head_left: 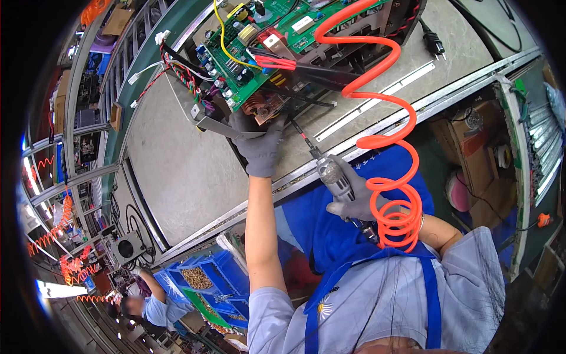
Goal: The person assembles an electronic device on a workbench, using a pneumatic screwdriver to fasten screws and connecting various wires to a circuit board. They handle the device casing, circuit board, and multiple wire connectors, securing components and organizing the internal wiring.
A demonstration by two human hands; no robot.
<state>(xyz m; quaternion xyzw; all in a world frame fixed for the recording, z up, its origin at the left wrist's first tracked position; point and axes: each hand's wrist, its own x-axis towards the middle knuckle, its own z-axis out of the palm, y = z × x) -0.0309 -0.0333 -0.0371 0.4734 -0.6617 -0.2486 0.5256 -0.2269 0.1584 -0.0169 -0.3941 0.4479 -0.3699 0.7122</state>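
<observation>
While the left hand [259, 147], in a grey glove, pressed down on the near edge of an open metal chassis [203, 121], its fingers were spread flat over the frame and closed around nothing. That chassis lay on the grey surface [177, 171], toward its far end, and carried a green circuit board [236, 65] crowded with blue and black components, a copper-coloured coil [263, 106] at its near corner, just beside the gloved fingertips. Bundles of red, black and white wires [177, 71] trailed off the board's left side, and a yellow wire [223, 35] curved across the top.

The right hand [354, 197], also gloved in grey, was wrapped tightly around a silver pneumatic screwdriver [333, 174], held at the near edge of the surface. Its thin bit [300, 137] pointed up toward the chassis, the tip just beside the coil and the left hand. An orange coiled air hose [383, 141] ran from the tool's rear, looping over the person's blue apron [330, 236] and up across the boards.

A black power plug [433, 42] lay on the surface to the far right. Below the near edge, blue bins [206, 277] held small brass-coloured screws, and another person [147, 304] in a light shirt worked further down the line.
</observation>
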